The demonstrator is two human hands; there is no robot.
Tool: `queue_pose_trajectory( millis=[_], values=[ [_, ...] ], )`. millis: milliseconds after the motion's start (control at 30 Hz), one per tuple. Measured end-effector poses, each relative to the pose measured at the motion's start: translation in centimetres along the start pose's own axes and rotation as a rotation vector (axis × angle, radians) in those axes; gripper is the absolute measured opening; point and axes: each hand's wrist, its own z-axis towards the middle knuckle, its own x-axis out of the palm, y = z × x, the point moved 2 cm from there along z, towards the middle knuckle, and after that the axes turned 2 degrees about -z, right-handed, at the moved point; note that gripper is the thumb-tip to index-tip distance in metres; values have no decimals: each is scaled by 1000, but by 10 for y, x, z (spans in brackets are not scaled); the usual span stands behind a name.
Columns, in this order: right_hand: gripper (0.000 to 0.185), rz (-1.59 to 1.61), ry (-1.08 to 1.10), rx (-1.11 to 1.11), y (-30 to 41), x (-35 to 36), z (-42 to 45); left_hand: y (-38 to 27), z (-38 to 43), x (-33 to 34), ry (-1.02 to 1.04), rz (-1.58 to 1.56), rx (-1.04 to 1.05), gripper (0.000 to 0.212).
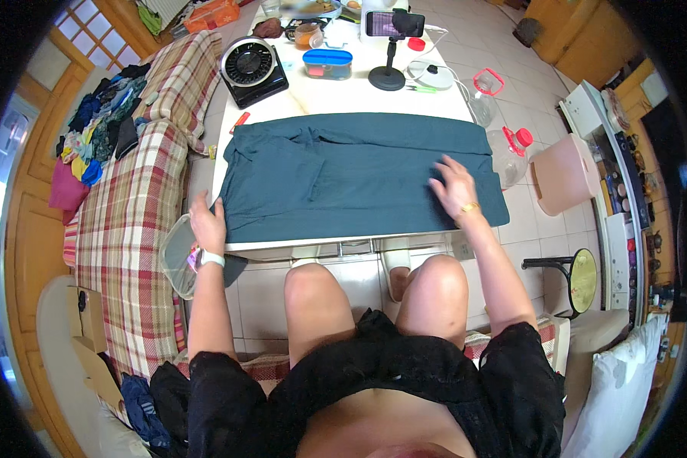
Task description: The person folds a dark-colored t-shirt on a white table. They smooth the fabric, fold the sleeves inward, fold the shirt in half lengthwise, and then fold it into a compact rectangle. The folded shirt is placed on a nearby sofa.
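Observation:
A dark teal cloth garment (372, 177) lies folded into a long rectangle across the near part of the white table (326, 97). Creases run over its left portion, and its right end reaches past the table's edge. My left hand (208, 222) is beside the garment's lower left corner, thumb and fingers apart; whether the fingertips touch the cloth I cannot tell. Over the right part of the garment, my right hand (457, 188) is spread palm down, slightly blurred, with nothing in its grasp.
Behind the garment stand a black electric fan-like appliance (249, 66), a blue-lidded container (327, 64) and a phone on a stand (390, 51). Large plastic bottles (506, 154) stand to the right. A waste bin (177, 257) is under my left wrist. Clothes (106, 117) are heaped on the plaid sofa (131, 229).

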Motion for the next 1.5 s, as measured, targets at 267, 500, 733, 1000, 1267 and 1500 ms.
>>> queue_pose_trajectory(
  millis=[267,500,733,1000,1267,1500],
  values=[
    [47,299,243,-403,194,57,56,30,44,41,292,-58,-186,29],
    [37,334,306,-396,168,78,57,2,47,22,111,-59,10,20],
    [25,307,244,-83,129,59,91,-96,74,65,219,-242,137,49],
    [19,156,108,-187,73,48,100,-104,91,99,241,-118,398,24],
    [26,183,29,-497,116,73,127,-122,35,36,230,-408,444,21],
    [33,-60,195,-947,196,126,152,-122,-14,15,274,-399,387,23]
  ],
)
